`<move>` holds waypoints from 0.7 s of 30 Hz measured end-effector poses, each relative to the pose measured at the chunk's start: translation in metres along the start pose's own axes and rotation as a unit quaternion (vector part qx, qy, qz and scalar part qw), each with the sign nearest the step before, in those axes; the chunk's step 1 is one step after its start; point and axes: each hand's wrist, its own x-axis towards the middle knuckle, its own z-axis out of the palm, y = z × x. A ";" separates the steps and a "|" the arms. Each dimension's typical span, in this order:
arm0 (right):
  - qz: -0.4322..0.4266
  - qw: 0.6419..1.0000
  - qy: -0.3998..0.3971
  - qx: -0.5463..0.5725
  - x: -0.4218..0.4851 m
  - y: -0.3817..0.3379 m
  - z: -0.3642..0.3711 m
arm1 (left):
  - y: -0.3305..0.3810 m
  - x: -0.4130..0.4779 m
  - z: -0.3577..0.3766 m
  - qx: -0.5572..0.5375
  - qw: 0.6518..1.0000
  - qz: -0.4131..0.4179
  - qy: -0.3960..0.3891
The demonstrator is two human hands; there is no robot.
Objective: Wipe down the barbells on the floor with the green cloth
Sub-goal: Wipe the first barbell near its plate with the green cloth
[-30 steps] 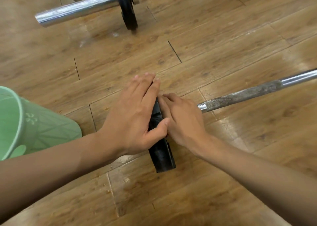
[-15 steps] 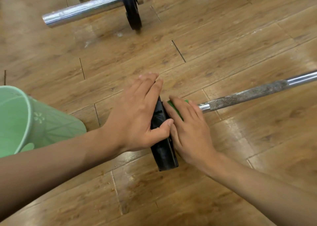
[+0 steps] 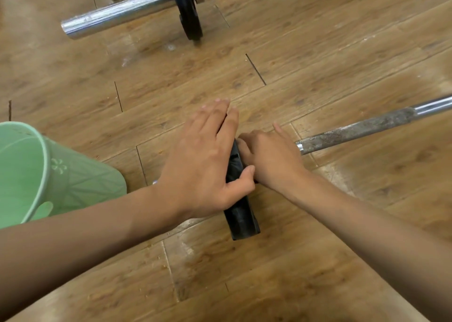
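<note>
A black weight plate (image 3: 242, 219) stands on edge on the wooden floor, on the near barbell, whose rusty bar (image 3: 362, 128) runs off to the right. My left hand (image 3: 203, 165) holds the plate from the left, its straight fingers laid over the top and its thumb on the right face. My right hand (image 3: 271, 158) is pressed against the plate's right face where the bar meets it, fingers curled. The green cloth is hidden under that hand.
A second barbell lies at the top, with a chrome sleeve (image 3: 122, 16) and a black plate (image 3: 188, 16). A light green plastic bucket (image 3: 61, 175) stands at the left, close to my left forearm. Bare wooden floor lies between the two barbells.
My right hand has slid along the plate's right face and its fingers have curled in. The strip of green cloth seen under them half a second ago is now covered. My left hand stays on the plate.
</note>
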 end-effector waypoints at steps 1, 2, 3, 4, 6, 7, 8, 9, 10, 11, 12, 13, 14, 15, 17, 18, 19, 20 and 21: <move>0.001 1.000 0.008 0.001 0.003 -0.002 0.000 | 0.000 -0.001 -0.001 0.004 1.000 0.006 0.000; -0.010 0.999 0.031 -0.002 0.000 0.000 0.005 | -0.001 -0.002 -0.003 0.006 1.000 0.015 0.000; -0.023 0.998 0.052 -0.003 -0.012 0.000 0.009 | -0.002 -0.004 -0.004 0.008 1.000 0.022 -0.001; -0.047 0.996 0.077 0.001 -0.029 0.000 0.017 | -0.003 -0.007 -0.004 0.010 1.000 0.027 0.002; -0.076 0.992 0.096 0.017 -0.058 0.006 0.027 | 0.000 -0.012 -0.001 0.011 0.999 0.037 0.014; -0.086 0.992 0.087 0.011 -0.060 0.011 0.029 | 0.004 -0.014 0.001 0.012 0.999 0.040 0.018; -0.084 0.993 0.082 0.010 -0.054 0.011 0.027 | 0.008 -0.015 0.002 0.019 0.999 0.040 0.020; -0.072 0.995 0.076 0.006 -0.041 0.008 0.019 | 0.011 -0.016 0.002 0.027 0.999 0.038 0.020; -0.036 0.998 0.051 0.005 -0.026 0.004 0.010 | 0.013 -0.016 0.002 0.033 0.999 0.036 0.017; -0.011 0.999 0.034 -0.001 -0.012 -0.001 0.003 | 0.013 -0.015 0.001 0.038 0.999 0.036 0.012; 0.001 1.000 0.026 -0.010 -0.006 -0.005 0.000 | 0.011 -0.014 -0.001 0.042 0.998 0.039 0.003; -0.005 0.999 0.044 -0.024 -0.005 -0.005 0.003 | 0.008 -0.011 -0.003 0.045 0.998 0.046 -0.007; -0.017 0.997 0.061 -0.034 -0.010 -0.003 0.008 | 0.005 -0.009 -0.005 0.047 0.998 0.049 -0.013; -0.035 0.995 0.088 -0.033 -0.020 0.001 0.016 | 0.003 -0.008 -0.006 0.049 0.998 0.048 -0.014; -0.048 0.992 0.112 -0.013 -0.044 0.007 0.028 | 0.004 -0.008 -0.005 0.046 0.998 0.049 -0.004; -0.052 0.993 0.101 -0.011 -0.049 0.009 0.028 | 0.007 -0.009 -0.003 0.040 0.998 0.050 0.003; -0.054 0.994 0.098 -0.009 -0.048 0.010 0.028 | 0.009 -0.011 -0.001 0.033 0.998 0.050 0.009; -0.052 0.995 0.088 -0.014 -0.042 0.008 0.024 | 0.012 -0.012 0.001 0.028 0.998 0.049 0.016; -0.030 0.998 0.048 -0.011 -0.030 0.003 0.013 | 0.013 -0.013 0.002 0.028 0.998 0.048 0.021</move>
